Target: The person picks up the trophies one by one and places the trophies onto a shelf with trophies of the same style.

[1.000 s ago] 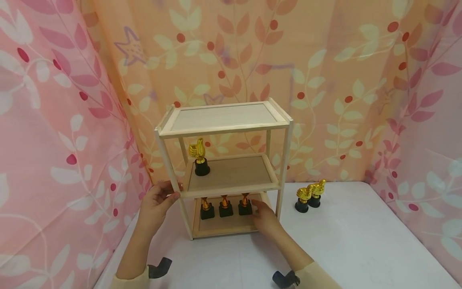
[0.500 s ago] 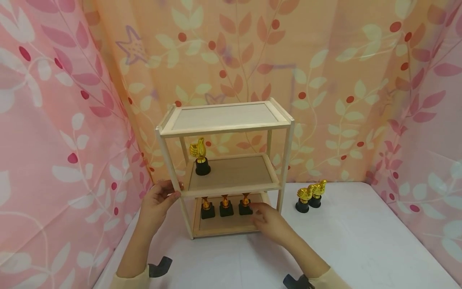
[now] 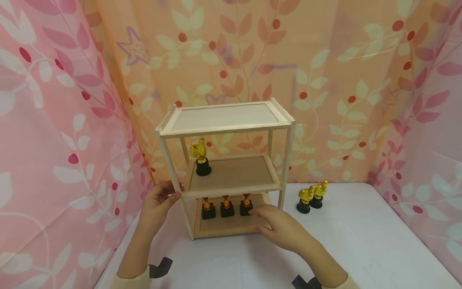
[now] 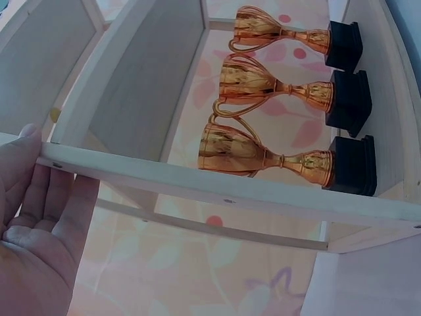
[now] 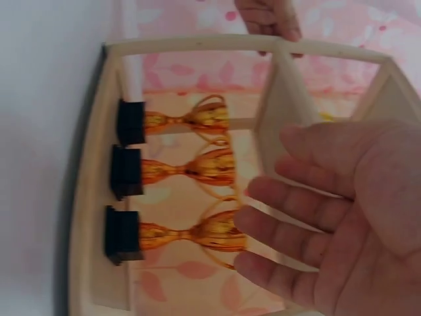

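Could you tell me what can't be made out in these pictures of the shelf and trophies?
- Head view: the middle shelf's front rail hides the cups of the three bottom trophies.
- Head view: whether the right hand touches the nearest trophy base is unclear.
- Head view: of the two thumbs-up trophies on the table, one partly hides the other.
- Right wrist view: the cups are blurred.
- Left wrist view: the left hand is cut off by the frame edge.
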A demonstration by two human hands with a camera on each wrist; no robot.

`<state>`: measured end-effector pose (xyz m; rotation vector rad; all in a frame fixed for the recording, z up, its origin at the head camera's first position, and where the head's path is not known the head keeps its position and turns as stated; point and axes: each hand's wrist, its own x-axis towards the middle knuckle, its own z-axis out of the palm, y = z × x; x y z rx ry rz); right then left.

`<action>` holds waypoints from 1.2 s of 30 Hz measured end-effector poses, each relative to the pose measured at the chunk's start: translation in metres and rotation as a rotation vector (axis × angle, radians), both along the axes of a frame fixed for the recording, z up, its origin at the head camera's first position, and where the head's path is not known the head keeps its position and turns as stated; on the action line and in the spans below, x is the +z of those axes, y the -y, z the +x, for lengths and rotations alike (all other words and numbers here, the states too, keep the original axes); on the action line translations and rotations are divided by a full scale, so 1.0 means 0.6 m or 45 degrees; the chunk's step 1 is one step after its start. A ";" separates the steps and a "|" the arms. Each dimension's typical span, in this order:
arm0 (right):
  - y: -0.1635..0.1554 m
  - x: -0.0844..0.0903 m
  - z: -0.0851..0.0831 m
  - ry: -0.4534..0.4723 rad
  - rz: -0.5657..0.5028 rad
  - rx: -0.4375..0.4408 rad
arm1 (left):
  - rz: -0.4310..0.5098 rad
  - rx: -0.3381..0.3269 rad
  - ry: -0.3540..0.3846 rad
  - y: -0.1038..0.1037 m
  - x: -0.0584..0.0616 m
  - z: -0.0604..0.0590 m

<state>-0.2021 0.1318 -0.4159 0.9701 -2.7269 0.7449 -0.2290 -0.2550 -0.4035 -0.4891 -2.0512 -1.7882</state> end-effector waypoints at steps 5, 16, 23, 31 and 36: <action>-0.020 0.036 0.020 -0.018 0.033 0.112 | 0.017 -0.006 -0.002 0.000 0.002 0.001; -0.084 0.082 0.041 -0.133 0.020 0.206 | 0.048 -0.019 -0.014 -0.004 0.000 0.002; -0.117 0.105 0.049 -0.269 -0.062 0.170 | 0.017 0.018 -0.003 -0.003 0.002 0.002; -0.156 0.124 0.045 -0.389 -0.182 0.208 | 0.046 0.037 0.011 -0.005 0.003 0.004; -0.183 0.128 0.044 -0.419 -0.266 0.164 | 0.020 0.056 0.020 -0.006 0.002 0.006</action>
